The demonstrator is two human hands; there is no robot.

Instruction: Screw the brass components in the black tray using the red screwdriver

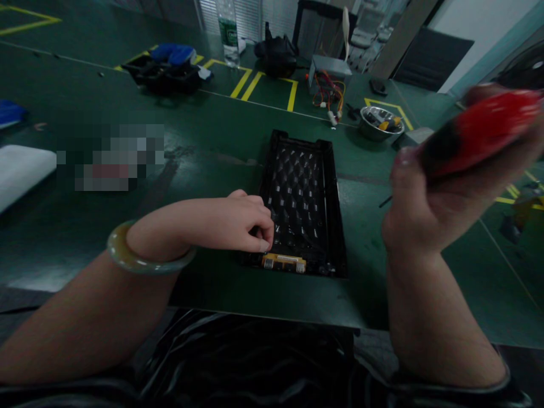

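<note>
A black rectangular case panel (298,198) with a raised diamond pattern lies on the green table in front of me. At its near edge sits a small yellow-orange circuit board (284,263) with connectors. My left hand (238,224) rests at the panel's near left corner, fingers curled and pinched beside the board; whatever they hold is hidden. Raised to the right of the panel, my right hand (446,192) is wrapped round a red-and-black screwdriver (488,130), blurred by motion. A thin dark shaft shows below the thumb, pointing down and left.
Across the table stand a black tray (164,76) with blue items, a water bottle (228,34), a grey power supply (329,71) with coloured cables and a metal bowl (378,130) of small tools. A white object (23,170) lies far left. The table's front edge is close to me.
</note>
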